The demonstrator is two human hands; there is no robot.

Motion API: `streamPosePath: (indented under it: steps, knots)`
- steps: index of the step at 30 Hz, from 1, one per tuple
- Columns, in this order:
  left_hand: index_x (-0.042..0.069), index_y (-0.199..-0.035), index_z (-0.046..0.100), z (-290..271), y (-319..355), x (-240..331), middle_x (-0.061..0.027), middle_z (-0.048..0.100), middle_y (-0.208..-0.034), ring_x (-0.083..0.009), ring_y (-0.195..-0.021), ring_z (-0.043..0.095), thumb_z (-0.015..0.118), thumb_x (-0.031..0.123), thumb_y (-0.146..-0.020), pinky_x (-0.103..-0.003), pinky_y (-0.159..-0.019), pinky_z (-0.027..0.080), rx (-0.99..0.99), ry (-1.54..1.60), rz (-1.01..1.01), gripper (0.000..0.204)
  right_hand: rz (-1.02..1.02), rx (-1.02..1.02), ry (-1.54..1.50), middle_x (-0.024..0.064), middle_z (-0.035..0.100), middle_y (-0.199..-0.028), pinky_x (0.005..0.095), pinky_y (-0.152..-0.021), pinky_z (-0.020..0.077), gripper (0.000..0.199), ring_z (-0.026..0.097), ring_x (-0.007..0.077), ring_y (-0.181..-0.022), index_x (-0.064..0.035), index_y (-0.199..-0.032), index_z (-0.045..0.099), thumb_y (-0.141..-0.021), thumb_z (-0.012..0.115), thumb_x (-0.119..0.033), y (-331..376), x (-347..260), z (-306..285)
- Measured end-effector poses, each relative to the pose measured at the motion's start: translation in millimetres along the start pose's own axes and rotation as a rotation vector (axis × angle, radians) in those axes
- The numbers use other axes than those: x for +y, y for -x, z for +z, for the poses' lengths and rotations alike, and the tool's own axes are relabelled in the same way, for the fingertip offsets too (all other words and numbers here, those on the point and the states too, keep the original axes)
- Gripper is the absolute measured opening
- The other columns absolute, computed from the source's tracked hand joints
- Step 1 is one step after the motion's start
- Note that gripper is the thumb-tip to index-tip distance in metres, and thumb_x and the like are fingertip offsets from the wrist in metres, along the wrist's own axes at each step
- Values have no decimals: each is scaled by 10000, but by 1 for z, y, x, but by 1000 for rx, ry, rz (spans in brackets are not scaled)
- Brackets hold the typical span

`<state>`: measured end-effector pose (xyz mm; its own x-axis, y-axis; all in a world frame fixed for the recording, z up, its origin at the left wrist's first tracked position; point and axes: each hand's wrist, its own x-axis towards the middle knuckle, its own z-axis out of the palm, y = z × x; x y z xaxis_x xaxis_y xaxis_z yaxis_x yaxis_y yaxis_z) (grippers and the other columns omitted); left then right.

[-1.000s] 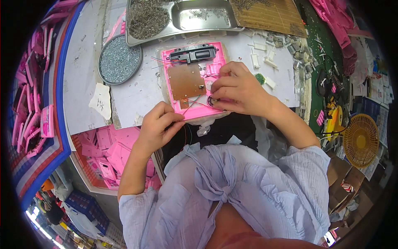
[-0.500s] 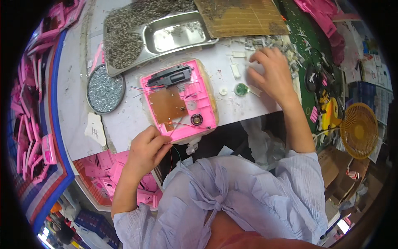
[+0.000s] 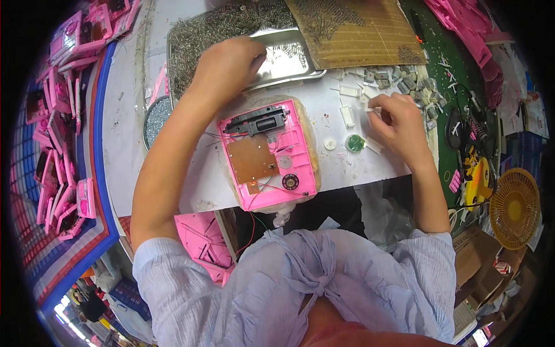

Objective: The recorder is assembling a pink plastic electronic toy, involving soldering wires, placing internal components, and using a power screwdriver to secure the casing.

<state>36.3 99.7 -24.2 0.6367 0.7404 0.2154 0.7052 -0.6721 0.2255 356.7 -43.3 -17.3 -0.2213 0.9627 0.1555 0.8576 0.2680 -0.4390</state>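
A pink plastic housing (image 3: 260,200) lies on the table in front of me. Inside it sit a brown circuit board (image 3: 250,159), a black mechanism (image 3: 240,124) and a small round speaker (image 3: 290,182), with thin wires about. My left hand (image 3: 228,69) is over the metal tray (image 3: 289,69), its fingers curled together at the shiny basin; whatever they hold is hidden. At the right, my right hand (image 3: 402,130) has its thumb and fingers bent close together beside small white plastic parts (image 3: 347,115). What lies between those fingertips is too small to name.
Small metal screws or springs (image 3: 231,20) fill the tray's other part. Cardboard (image 3: 358,34) lies beside it, and a round dish (image 3: 155,124) holds metal bits. A green disc (image 3: 354,143) and white disc (image 3: 329,143) lie right of the housing. A yellow fan (image 3: 514,202) stands far right.
My left hand has left the housing's near left corner and reached out over the metal tray. My right hand has stayed near the white parts, its fingers now closer together. The view has shifted slightly.
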Motion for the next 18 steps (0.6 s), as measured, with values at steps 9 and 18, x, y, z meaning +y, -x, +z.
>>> streamPosePath:
  steps: [9,18]
  knots:
    - [85,-974,686,14,-37,-9,-163,699,-876,-385,-830,690,655,212,-890,-497,-733,558,-185,-273,46,156,140,110,-481,57,682,-829,285,-732,466,205,584,136,-744,-18,-950,702,-760,767,-57,21,-10,-7]
    - [4,-1113,687,-56,107,87,-32,674,-947,-104,-828,634,659,69,-948,-261,-757,508,-24,923,-469,179,-197,-49,-653,87,733,-922,303,-652,516,332,632,188,-686,-31,-1100,740,-775,805,-44,33,-73,-11]
